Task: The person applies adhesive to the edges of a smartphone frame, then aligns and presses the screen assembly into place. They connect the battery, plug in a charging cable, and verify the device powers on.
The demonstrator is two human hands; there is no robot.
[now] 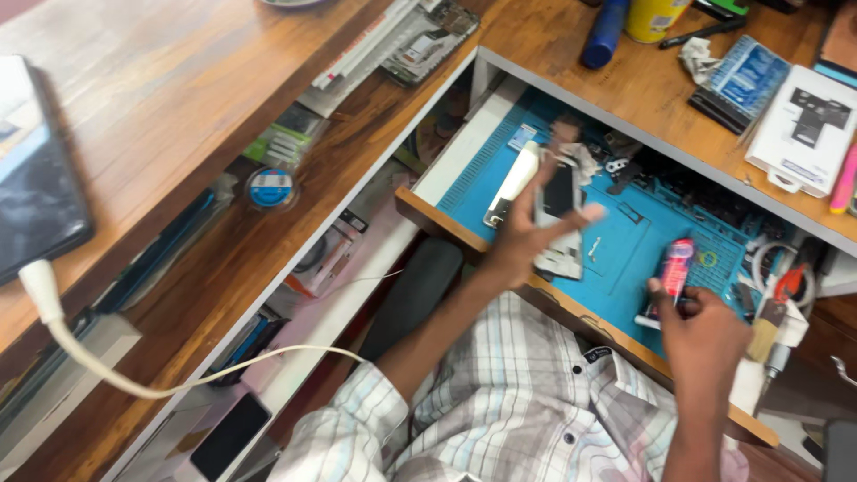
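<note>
Phone repair under way over the blue mat in the open drawer

The left hand [527, 234], fingers spread, loosely grips an opened phone [558, 192]; the right hand [701, 330] is closed round a small red tube [677, 266]. Judging by this, nothing looks applied yet.

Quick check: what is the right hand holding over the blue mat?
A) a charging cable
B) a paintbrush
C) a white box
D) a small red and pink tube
D: the right hand grips a small red and pink tube above the blue mat.
</note>
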